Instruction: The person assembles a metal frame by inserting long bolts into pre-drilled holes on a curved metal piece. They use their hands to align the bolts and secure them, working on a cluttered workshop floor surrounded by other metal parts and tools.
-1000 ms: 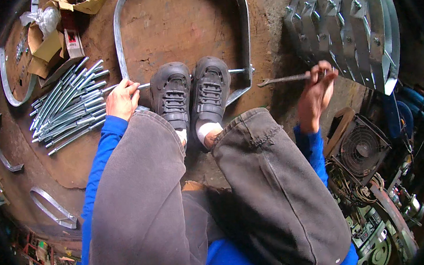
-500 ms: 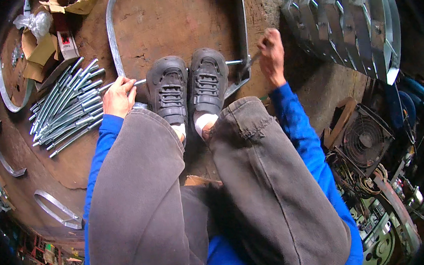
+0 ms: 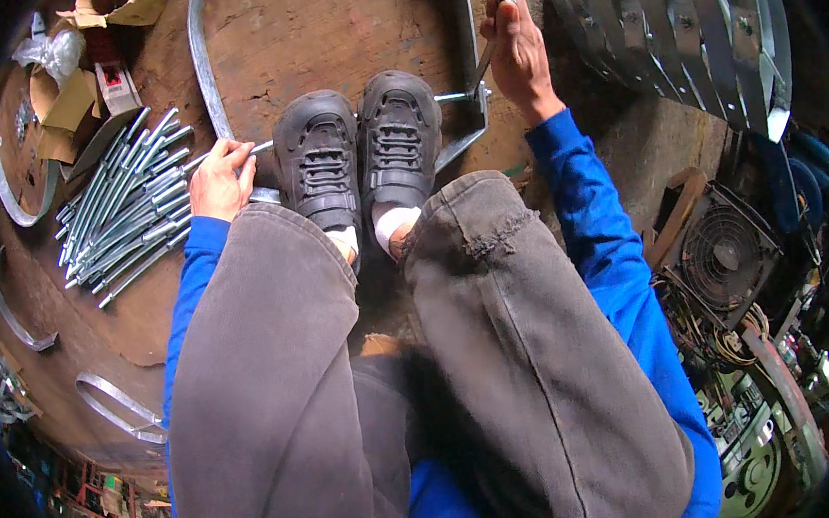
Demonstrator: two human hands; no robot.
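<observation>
My left hand (image 3: 223,180) is closed round a metal rod (image 3: 262,147), just left of my shoes. The rod runs across past the shoes to the right side of a bent flat-bar frame (image 3: 208,76), where its threaded end (image 3: 455,96) meets the bar. On the right, my right hand (image 3: 520,56) makes a fist round a wrench (image 3: 485,62), its lower end at the rod's end by the bar. My fingers hide most of the wrench. Both black shoes (image 3: 317,159) stand inside the frame, covering the rod's middle.
A pile of metal rods (image 3: 128,208) lies left of my left hand, beside an opened cardboard box (image 3: 71,106). Curved metal strips (image 3: 120,409) lie farther left. Stacked bent steel plates (image 3: 679,34) stand at the far right, above a fan (image 3: 725,249) and machine parts.
My right hand has swung farther away from me, turning the wrench more upright at the rod's end. The left hand keeps its hold on the rod. The whole view has shifted slightly.
</observation>
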